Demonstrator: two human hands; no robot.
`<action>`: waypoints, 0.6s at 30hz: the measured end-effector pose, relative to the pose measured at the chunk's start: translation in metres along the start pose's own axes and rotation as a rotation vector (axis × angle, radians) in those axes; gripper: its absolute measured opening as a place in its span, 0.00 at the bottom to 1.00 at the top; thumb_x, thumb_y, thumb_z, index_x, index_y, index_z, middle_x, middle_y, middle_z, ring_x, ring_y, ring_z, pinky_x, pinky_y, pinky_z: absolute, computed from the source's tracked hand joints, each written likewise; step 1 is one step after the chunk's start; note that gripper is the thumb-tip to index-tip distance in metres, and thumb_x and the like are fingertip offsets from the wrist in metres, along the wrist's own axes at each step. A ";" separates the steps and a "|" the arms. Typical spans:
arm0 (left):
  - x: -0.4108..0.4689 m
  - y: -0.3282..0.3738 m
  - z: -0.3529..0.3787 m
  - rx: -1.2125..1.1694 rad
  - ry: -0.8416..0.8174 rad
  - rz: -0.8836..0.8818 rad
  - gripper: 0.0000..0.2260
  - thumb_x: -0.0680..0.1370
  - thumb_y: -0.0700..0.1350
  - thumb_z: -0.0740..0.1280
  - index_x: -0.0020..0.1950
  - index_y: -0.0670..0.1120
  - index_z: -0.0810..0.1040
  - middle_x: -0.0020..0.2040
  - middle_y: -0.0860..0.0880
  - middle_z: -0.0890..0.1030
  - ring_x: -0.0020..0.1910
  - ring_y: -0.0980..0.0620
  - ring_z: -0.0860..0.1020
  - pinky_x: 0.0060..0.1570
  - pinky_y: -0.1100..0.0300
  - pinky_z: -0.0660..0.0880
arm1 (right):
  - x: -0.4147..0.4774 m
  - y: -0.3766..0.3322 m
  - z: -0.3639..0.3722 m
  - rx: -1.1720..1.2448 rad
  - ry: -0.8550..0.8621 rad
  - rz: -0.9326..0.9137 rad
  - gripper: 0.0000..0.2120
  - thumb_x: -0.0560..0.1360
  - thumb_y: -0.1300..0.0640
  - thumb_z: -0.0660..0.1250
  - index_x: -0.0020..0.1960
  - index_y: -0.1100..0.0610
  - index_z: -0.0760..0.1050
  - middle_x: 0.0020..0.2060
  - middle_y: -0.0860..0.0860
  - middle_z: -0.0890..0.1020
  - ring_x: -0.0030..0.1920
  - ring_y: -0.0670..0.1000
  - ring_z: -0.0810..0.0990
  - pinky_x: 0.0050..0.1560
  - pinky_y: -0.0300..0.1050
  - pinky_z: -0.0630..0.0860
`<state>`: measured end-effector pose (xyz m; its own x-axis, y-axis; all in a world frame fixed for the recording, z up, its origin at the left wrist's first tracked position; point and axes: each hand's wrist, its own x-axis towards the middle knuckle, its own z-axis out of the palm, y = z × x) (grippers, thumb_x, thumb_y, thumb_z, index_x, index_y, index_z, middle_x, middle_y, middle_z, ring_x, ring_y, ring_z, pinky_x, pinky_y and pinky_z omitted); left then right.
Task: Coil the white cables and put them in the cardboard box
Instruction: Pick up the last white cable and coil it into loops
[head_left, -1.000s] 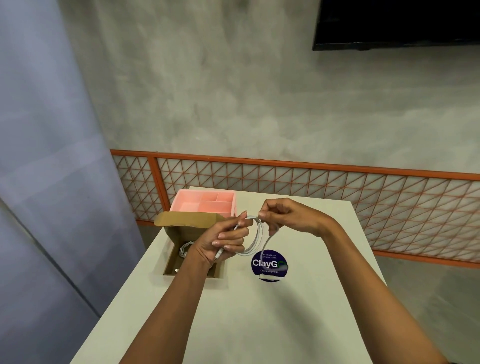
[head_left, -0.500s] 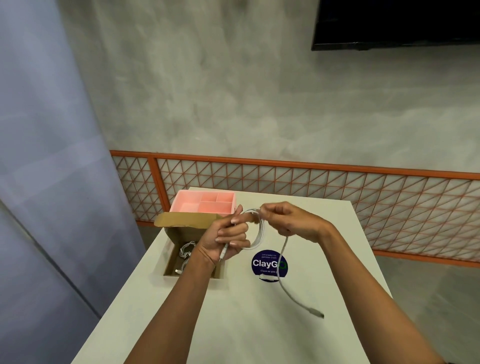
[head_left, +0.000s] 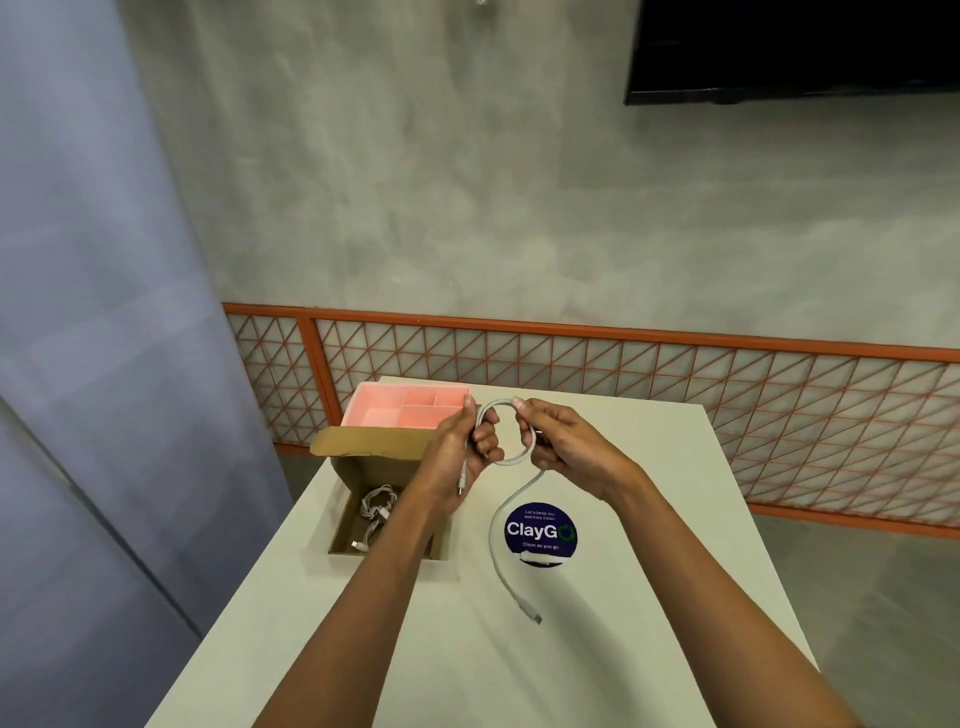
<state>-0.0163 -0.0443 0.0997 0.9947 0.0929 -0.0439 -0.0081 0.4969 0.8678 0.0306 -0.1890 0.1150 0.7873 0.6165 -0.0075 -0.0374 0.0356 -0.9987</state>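
Observation:
Above the table I hold a white cable (head_left: 497, 540) partly wound into a loop. My left hand (head_left: 457, 452) grips the loop's left side, and one plug end hangs below its fingers. My right hand (head_left: 563, 449) pinches the loop's top and right side. The cable's free tail curves down onto the table, its plug lying near the middle. An open cardboard box (head_left: 358, 473) sits at the table's left edge, partly behind my left forearm, with coiled white cables (head_left: 376, 512) inside.
A pink divided tray (head_left: 402, 410) stands behind the box at the far left of the white table (head_left: 649, 597). A round dark-blue sticker (head_left: 540, 532) lies beside the cable's tail. An orange lattice railing and a concrete wall are beyond the table.
The cable's tail dropped out of the loop and now trails across the table toward me. Both hands have lifted slightly, and the loop is held rounder between them.

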 end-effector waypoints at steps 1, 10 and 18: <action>0.000 -0.002 0.003 0.028 0.030 0.037 0.18 0.83 0.51 0.53 0.42 0.41 0.71 0.28 0.51 0.63 0.26 0.58 0.63 0.27 0.67 0.64 | 0.001 0.002 0.002 0.015 0.015 -0.011 0.15 0.80 0.50 0.60 0.37 0.56 0.68 0.31 0.54 0.65 0.25 0.45 0.56 0.25 0.34 0.57; 0.005 0.005 0.011 0.458 0.039 0.180 0.14 0.83 0.51 0.52 0.42 0.45 0.66 0.30 0.52 0.58 0.25 0.59 0.58 0.24 0.68 0.58 | -0.005 0.004 -0.011 -0.191 0.025 -0.075 0.15 0.80 0.51 0.59 0.50 0.61 0.77 0.29 0.49 0.73 0.27 0.44 0.63 0.30 0.34 0.62; 0.010 0.021 0.009 0.464 0.043 0.206 0.13 0.83 0.51 0.54 0.42 0.46 0.67 0.28 0.55 0.60 0.24 0.60 0.59 0.24 0.69 0.60 | -0.013 0.035 -0.040 -0.362 -0.133 0.091 0.03 0.78 0.58 0.65 0.48 0.55 0.77 0.50 0.50 0.83 0.52 0.47 0.79 0.54 0.39 0.73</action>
<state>-0.0052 -0.0411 0.1216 0.9721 0.1890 0.1392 -0.1474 0.0301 0.9886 0.0438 -0.2273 0.0782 0.7031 0.7019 -0.1140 0.1347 -0.2889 -0.9478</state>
